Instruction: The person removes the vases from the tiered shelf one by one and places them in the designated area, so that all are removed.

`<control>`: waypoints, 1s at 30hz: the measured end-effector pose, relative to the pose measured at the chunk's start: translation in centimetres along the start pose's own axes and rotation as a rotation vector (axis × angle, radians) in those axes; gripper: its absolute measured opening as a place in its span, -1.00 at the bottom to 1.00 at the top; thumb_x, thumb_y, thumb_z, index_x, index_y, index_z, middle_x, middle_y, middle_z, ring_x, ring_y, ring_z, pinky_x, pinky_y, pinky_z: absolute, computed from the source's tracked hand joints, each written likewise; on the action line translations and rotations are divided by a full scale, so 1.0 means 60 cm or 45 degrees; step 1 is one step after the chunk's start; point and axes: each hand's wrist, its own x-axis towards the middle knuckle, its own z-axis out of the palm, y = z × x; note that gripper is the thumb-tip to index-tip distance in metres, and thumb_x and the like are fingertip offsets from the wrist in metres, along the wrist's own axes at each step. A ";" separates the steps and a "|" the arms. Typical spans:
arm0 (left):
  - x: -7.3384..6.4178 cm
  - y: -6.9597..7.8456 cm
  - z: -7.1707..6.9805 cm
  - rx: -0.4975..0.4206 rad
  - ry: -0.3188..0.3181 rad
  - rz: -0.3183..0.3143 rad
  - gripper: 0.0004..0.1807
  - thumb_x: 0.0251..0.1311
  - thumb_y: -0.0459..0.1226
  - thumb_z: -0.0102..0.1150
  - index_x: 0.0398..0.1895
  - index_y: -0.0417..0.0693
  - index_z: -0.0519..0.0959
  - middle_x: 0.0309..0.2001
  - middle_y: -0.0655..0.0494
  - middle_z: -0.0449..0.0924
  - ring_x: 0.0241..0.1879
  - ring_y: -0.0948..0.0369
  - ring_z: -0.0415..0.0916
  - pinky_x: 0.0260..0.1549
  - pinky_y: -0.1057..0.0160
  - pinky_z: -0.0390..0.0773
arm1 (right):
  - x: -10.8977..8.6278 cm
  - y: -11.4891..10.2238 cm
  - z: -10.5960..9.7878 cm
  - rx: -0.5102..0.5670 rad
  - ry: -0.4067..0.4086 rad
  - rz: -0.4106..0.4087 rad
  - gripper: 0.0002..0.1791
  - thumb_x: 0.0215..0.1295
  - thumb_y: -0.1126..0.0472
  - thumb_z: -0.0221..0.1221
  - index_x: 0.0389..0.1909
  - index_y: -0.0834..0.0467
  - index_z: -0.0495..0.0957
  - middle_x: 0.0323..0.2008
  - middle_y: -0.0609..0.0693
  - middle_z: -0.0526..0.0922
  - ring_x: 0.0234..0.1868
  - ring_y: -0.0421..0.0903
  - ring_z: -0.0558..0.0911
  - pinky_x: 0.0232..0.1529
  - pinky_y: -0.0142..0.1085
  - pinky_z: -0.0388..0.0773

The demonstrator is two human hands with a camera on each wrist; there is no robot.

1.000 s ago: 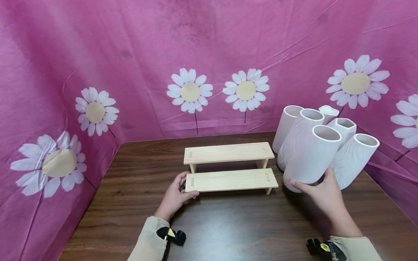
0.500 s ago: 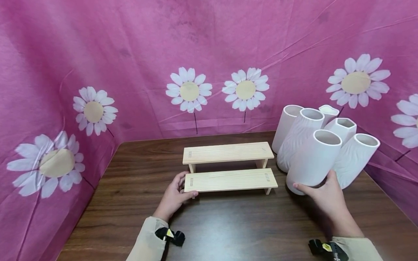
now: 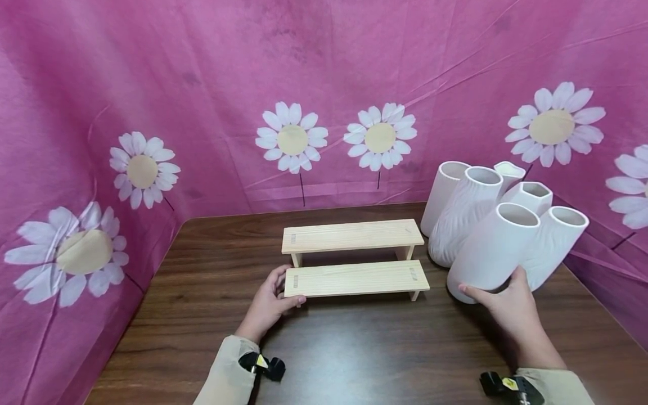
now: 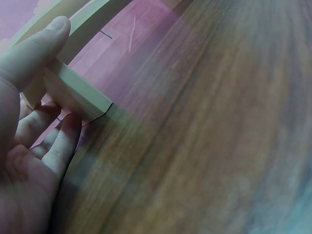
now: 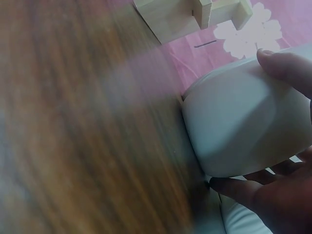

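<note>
In the head view my left hand (image 3: 268,302) grips the left end of a pale two-step wooden stand (image 3: 354,279). Its thumb lies over the lower board in the left wrist view, with fingers around the support leg (image 4: 80,92). On the right side, my right hand (image 3: 511,309) holds a smooth white vase (image 3: 488,256) low near its base, thumb on the left and fingers around the right. The right wrist view has that vase (image 5: 243,122) with its base at the tabletop; whether it rests fully on it I cannot tell.
Several other white vases stand close behind the held one, among them a leaf-textured vase (image 3: 463,219), a plain one (image 3: 440,197) and a ribbed one (image 3: 557,242). A brown wood-grain table (image 3: 354,354) lies below; a pink flowered cloth (image 3: 212,84) hangs around its back and sides.
The held vase has shifted right and slightly toward me, its rim now overlapping the vases behind more to the right. My right hand moved with it. My left hand stays on the stand.
</note>
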 end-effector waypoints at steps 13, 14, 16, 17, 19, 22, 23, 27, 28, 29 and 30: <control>-0.003 0.000 -0.003 0.012 -0.003 -0.003 -0.11 -0.02 -0.47 0.51 0.42 -0.24 0.27 0.25 -0.16 0.53 -0.06 0.15 0.56 -0.21 0.34 0.59 | -0.006 0.005 0.006 0.014 -0.056 -0.077 0.15 0.12 0.07 0.48 0.48 0.32 -0.13 0.32 0.43 0.17 0.30 0.39 0.19 0.35 0.23 0.03; -0.003 0.000 -0.003 0.012 -0.004 0.000 -0.11 -0.02 -0.48 0.51 0.42 -0.25 0.27 0.25 -0.16 0.53 -0.06 0.15 0.56 -0.21 0.34 0.59 | -0.006 0.006 0.006 0.015 -0.059 -0.090 0.14 0.13 0.08 0.48 0.49 0.31 -0.11 0.32 0.42 0.19 0.30 0.38 0.20 0.36 0.22 0.03; -0.003 0.001 -0.001 0.010 -0.004 0.006 -0.11 -0.02 -0.48 0.51 0.42 -0.25 0.27 0.26 -0.15 0.52 -0.04 0.14 0.56 -0.18 0.34 0.59 | -0.005 0.009 0.005 0.037 -0.071 -0.119 0.12 0.15 0.10 0.46 0.51 0.28 -0.10 0.33 0.39 0.21 0.30 0.34 0.21 0.39 0.15 0.01; -0.003 0.002 -0.001 0.010 -0.004 0.009 -0.11 -0.01 -0.48 0.51 0.42 -0.25 0.27 0.26 -0.15 0.52 -0.03 0.14 0.56 -0.16 0.35 0.58 | -0.004 0.011 0.005 0.052 -0.083 -0.131 0.11 0.16 0.11 0.46 0.52 0.27 -0.09 0.34 0.37 0.22 0.31 0.33 0.20 0.41 0.13 -0.01; -0.003 0.002 0.000 0.011 -0.003 0.008 -0.11 -0.01 -0.47 0.51 0.42 -0.25 0.27 0.26 -0.15 0.52 -0.01 0.14 0.55 -0.12 0.35 0.58 | -0.006 0.015 0.004 0.057 -0.111 -0.121 0.11 0.20 0.09 0.43 0.54 0.27 -0.12 0.37 0.39 0.19 0.34 0.34 0.17 0.44 0.13 -0.07; -0.003 0.003 -0.001 0.023 -0.001 0.000 -0.10 -0.01 -0.45 0.52 0.43 -0.23 0.27 0.27 -0.13 0.52 0.01 0.14 0.55 -0.09 0.35 0.56 | -0.009 0.019 0.003 0.059 -0.155 -0.085 0.13 0.24 0.06 0.40 0.55 0.30 -0.18 0.40 0.45 0.11 0.38 0.39 0.10 0.44 0.21 -0.15; -0.003 0.003 -0.001 0.027 -0.001 -0.003 -0.09 -0.01 -0.44 0.52 0.43 -0.22 0.26 0.27 -0.12 0.52 0.01 0.14 0.54 -0.08 0.35 0.56 | -0.010 0.020 0.003 0.056 -0.164 -0.075 0.13 0.25 0.06 0.39 0.55 0.31 -0.19 0.41 0.47 0.10 0.38 0.41 0.09 0.44 0.23 -0.17; -0.002 0.003 -0.001 0.032 -0.001 -0.007 -0.09 -0.01 -0.43 0.53 0.44 -0.21 0.26 0.28 -0.12 0.51 0.02 0.13 0.54 -0.08 0.34 0.56 | -0.011 0.022 0.003 0.054 -0.169 -0.071 0.12 0.26 0.06 0.39 0.54 0.33 -0.18 0.40 0.49 0.10 0.39 0.42 0.08 0.44 0.23 -0.18; -0.002 0.003 -0.001 0.030 -0.002 -0.008 -0.09 -0.01 -0.44 0.53 0.44 -0.21 0.26 0.28 -0.12 0.51 0.02 0.13 0.54 -0.07 0.34 0.56 | -0.011 0.023 0.003 0.056 -0.166 -0.074 0.11 0.26 0.06 0.39 0.54 0.33 -0.17 0.40 0.49 0.11 0.38 0.42 0.08 0.44 0.22 -0.17; -0.002 0.002 -0.001 0.028 0.000 -0.008 -0.09 -0.01 -0.44 0.52 0.44 -0.22 0.26 0.28 -0.12 0.51 0.03 0.13 0.54 -0.07 0.35 0.55 | -0.011 0.023 0.003 0.056 -0.164 -0.077 0.10 0.26 0.06 0.39 0.54 0.34 -0.16 0.39 0.48 0.12 0.38 0.42 0.09 0.44 0.22 -0.16; -0.003 0.002 -0.001 0.026 0.001 -0.008 -0.09 -0.01 -0.45 0.52 0.44 -0.22 0.26 0.28 -0.13 0.51 0.03 0.13 0.54 -0.06 0.35 0.55 | -0.011 0.023 0.003 0.057 -0.163 -0.082 0.10 0.26 0.07 0.39 0.54 0.34 -0.15 0.39 0.48 0.13 0.38 0.41 0.10 0.44 0.21 -0.15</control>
